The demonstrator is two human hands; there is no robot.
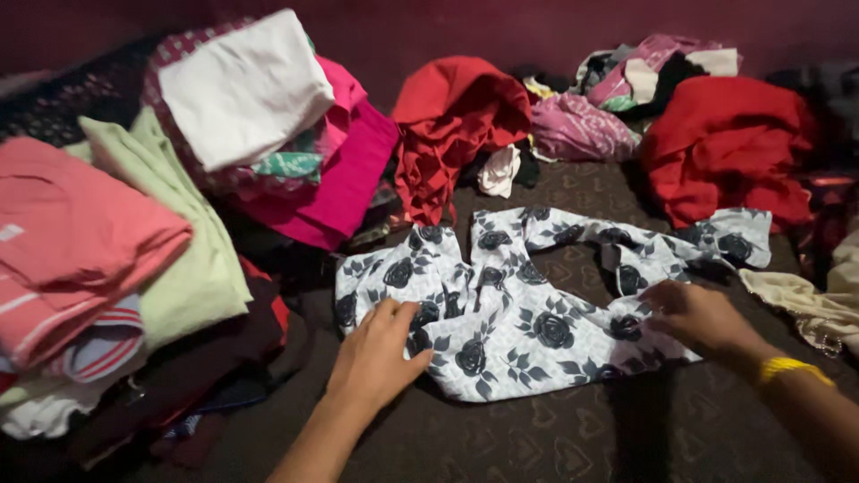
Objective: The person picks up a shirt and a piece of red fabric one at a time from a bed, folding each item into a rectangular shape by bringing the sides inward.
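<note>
Rose-print white garment [537,313]: being spread flat on dark bedspread [501,438] | left hand [376,358], grip open, pressing hem | right hand [693,313], grip pinching edge | risk: uneven tugging likely bunching fabric; folded pile [134,259] nearby possibly toppling.

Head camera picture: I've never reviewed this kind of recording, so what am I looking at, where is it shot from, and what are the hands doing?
This is one view from a camera worn on a person's head, looking down at their own two bare hands. The left hand lies flat on a white garment with dark rose print, spread on a dark patterned surface. The right hand, with a yellow bangle at the wrist, pinches the garment's right edge. To the left sits a stack of folded clothes. Behind lie loose heaps, among them a crumpled red cloth and a red pile.
</note>
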